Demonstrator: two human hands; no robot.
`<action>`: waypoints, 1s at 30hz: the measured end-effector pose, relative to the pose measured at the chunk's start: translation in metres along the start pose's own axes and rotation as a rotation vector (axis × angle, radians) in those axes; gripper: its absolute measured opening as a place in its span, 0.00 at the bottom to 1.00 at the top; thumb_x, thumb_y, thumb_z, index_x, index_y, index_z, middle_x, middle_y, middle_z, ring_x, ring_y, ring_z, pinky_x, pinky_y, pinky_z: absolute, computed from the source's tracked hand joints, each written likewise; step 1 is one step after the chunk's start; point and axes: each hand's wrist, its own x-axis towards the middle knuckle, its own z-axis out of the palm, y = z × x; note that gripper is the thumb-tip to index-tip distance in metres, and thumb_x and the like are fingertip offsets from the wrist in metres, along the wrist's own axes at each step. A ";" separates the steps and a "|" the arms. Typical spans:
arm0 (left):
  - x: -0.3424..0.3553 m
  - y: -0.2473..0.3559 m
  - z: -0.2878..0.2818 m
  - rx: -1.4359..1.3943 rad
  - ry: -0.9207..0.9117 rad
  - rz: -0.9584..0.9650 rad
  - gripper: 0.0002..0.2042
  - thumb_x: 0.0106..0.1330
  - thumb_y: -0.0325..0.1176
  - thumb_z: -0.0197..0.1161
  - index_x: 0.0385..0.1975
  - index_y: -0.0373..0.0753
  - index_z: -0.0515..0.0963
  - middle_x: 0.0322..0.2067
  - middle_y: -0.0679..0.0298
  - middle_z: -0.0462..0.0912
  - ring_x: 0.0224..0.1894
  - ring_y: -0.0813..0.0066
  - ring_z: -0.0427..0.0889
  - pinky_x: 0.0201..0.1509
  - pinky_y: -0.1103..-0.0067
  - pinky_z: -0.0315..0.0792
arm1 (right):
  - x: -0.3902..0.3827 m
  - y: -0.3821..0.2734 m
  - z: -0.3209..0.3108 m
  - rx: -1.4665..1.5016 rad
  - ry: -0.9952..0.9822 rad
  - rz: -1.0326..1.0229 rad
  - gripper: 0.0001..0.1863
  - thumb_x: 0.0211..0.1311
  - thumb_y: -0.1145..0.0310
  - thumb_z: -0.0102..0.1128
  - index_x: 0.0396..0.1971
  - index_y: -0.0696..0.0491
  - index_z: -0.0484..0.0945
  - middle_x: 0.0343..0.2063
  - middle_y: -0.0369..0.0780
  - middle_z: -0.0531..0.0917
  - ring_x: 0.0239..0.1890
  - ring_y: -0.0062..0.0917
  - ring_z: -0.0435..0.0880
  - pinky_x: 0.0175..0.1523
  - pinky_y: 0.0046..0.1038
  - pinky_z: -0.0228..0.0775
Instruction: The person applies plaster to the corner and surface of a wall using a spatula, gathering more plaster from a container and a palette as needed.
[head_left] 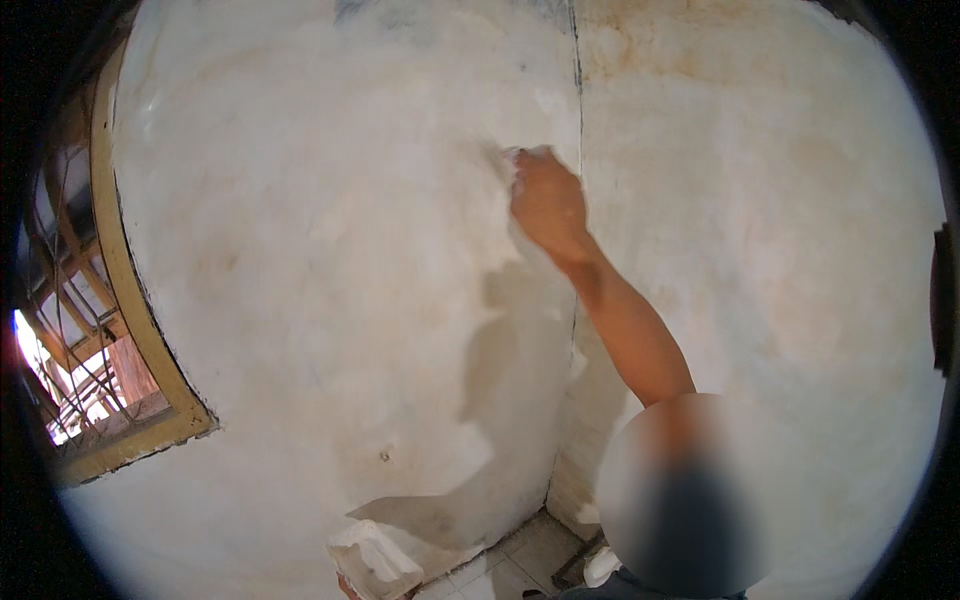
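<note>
My right hand (548, 205) is raised to the pale wall (330, 250), just left of the corner, with its fingers closed around a putty knife (494, 157). The knife's blade is smeared by motion, so its exact shape is hard to make out; it lies at or close to the wall surface. White stuff shows near my fingertips. Low at the bottom edge, my left hand (346, 586) grips a shallow container (402, 583) holding white paste (378, 548). Only bits of its fingers show around the container.
A dark crack runs down the wall corner (577, 110). On the left is a yellowish window frame (165, 370) with bars. Floor tiles (505, 570) show below, with a whitish bundle (602, 567) near the corner. A round blur covers part of my right arm.
</note>
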 end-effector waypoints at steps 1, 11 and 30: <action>0.003 -0.001 0.011 -0.201 0.047 -0.136 0.29 0.52 0.43 0.69 0.55 0.43 0.70 0.51 0.56 0.76 0.54 0.60 0.74 0.60 0.66 0.67 | 0.021 0.020 0.000 -0.046 0.076 -0.009 0.14 0.53 0.75 0.53 0.40 0.57 0.78 0.37 0.46 0.78 0.37 0.42 0.80 0.41 0.40 0.73; 0.002 -0.014 0.008 0.370 -0.045 -0.055 0.44 0.38 0.49 0.78 0.58 0.42 0.68 0.58 0.56 0.69 0.63 0.56 0.63 0.67 0.64 0.56 | -0.015 0.148 0.092 -0.268 0.016 -0.196 0.13 0.55 0.73 0.51 0.39 0.54 0.80 0.27 0.44 0.81 0.31 0.39 0.81 0.37 0.38 0.74; 0.011 -0.006 0.046 0.562 -0.012 0.006 0.40 0.42 0.53 0.72 0.58 0.42 0.69 0.55 0.54 0.72 0.60 0.53 0.67 0.64 0.60 0.60 | 0.096 0.074 0.040 -0.164 0.102 0.001 0.13 0.55 0.63 0.54 0.32 0.58 0.77 0.29 0.48 0.82 0.33 0.43 0.82 0.41 0.41 0.74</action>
